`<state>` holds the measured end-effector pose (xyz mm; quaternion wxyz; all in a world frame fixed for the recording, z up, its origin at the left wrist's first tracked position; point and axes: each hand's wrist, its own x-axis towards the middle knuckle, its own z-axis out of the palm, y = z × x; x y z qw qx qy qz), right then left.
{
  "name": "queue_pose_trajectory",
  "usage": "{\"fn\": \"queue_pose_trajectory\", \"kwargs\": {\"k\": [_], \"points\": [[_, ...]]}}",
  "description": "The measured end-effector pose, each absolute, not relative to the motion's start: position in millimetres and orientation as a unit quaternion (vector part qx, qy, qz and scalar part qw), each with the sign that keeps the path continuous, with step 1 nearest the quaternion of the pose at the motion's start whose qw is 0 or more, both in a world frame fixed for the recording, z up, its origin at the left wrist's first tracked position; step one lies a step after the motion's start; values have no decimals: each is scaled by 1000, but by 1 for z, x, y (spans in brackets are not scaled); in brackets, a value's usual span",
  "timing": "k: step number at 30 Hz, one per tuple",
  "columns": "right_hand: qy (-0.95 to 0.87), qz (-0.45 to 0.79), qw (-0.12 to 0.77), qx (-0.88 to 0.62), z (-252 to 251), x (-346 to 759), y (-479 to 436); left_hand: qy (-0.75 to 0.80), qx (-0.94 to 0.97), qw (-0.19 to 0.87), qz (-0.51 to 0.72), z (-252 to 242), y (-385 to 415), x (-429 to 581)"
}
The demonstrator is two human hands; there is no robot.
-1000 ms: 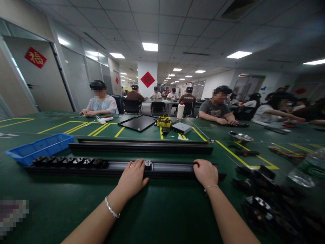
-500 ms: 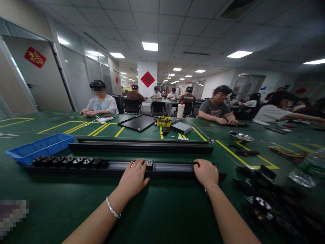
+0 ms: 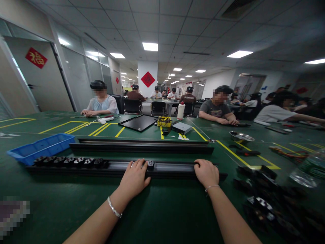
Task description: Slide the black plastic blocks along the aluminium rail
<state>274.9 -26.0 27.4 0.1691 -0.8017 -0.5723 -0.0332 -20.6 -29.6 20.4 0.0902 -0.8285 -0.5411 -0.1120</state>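
Observation:
A long black rail (image 3: 175, 174) with a pale inner channel lies across the green table before me. My left hand (image 3: 134, 176) lies over its middle, fingers close together across the channel and thumb along the near side. Right beside those fingers a small black socket module (image 3: 151, 165) sits in the channel, touching or nearly touching them. Farther right, my right hand (image 3: 207, 173) is closed over the rail, its fingertips curled out of sight. A row of several black socket modules (image 3: 68, 162) fills the left end of the rail.
Behind lies a second black rail (image 3: 139, 148). A blue bin (image 3: 40, 146) stands at left, with loose black parts (image 3: 266, 200), a plastic bottle (image 3: 308, 169) and a metal bowl (image 3: 241, 137) at right. A flat black panel (image 3: 139, 122) lies farther back; co-workers sit across the table.

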Motion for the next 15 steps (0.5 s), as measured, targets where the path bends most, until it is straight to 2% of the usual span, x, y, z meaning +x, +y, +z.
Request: {"fn": "queue_pose_trajectory", "kwargs": {"k": [15], "points": [[-576, -47, 173, -797, 25, 275, -25, -518, -830, 107, -178, 5, -27, -20]]}}
